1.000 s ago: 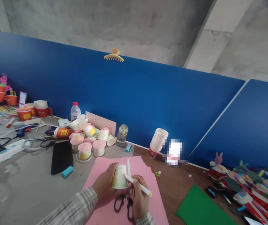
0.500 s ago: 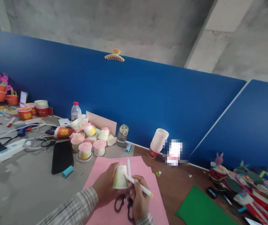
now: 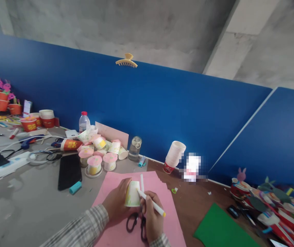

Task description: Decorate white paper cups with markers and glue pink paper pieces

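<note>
My left hand [image 3: 117, 199] is closed around the side of a paper cup [image 3: 133, 195], which stands upside down, white with a pale yellow-green pattern. In my right hand [image 3: 154, 216] is a white marker [image 3: 152, 203] with a yellow end, its tip touching or very close to the cup's side. Beneath both hands lies pink paper [image 3: 170, 219]. A pair of scissors with black handles [image 3: 132, 222] rests on that paper, partly hidden by my right hand. Behind the cup, a thin white strip or pen [image 3: 142, 182] lies on the paper.
Several paper cups with pink tops [image 3: 94, 163] crowd the table behind left, by a glass jar [image 3: 135, 149]. A black phone [image 3: 69, 171] and a blue cap [image 3: 75, 187] lie left. Stacked cups [image 3: 174, 156] stand behind right; green paper [image 3: 221, 228] and decorated cups [image 3: 278, 206] are right.
The marker's tip has shifted slightly up along the cup's side, and its yellow end has moved a little left. My left hand keeps its hold on the cup. The view has shifted slightly.
</note>
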A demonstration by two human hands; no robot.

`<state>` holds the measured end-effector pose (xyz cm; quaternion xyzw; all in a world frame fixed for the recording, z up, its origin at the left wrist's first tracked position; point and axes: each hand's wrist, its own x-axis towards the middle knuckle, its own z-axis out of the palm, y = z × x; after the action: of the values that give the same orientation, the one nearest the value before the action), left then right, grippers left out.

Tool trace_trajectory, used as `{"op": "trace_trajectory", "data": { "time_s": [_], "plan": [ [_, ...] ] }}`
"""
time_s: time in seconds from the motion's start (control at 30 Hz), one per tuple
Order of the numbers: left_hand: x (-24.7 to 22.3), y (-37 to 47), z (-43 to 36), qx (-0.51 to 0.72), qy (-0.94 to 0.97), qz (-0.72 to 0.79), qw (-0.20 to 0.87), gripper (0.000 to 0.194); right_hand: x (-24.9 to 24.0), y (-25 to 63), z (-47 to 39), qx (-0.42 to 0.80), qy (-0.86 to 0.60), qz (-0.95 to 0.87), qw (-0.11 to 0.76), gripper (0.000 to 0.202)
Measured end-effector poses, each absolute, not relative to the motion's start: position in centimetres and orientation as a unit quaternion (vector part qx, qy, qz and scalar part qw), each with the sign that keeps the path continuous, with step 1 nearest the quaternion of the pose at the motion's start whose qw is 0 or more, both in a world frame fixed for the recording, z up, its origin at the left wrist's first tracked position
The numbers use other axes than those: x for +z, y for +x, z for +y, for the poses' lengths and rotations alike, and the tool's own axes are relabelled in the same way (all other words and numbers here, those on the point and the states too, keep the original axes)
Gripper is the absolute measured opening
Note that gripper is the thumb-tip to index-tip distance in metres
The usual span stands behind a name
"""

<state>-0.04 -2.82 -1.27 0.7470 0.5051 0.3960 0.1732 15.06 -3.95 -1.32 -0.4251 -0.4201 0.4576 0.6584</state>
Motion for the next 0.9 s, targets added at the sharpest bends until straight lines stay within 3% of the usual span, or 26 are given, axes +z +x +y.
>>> {"op": "trace_trajectory", "data": {
  "time_s": [0.9],
  "plan": [
    [-0.90, 0.02, -3.00, 0.393, 0.745, 0.509, 0.177, 0.084, -1.20, 15.13, -4.24, 0.491, -0.417, -0.432, 0.631, 0.026]
  ]
}}
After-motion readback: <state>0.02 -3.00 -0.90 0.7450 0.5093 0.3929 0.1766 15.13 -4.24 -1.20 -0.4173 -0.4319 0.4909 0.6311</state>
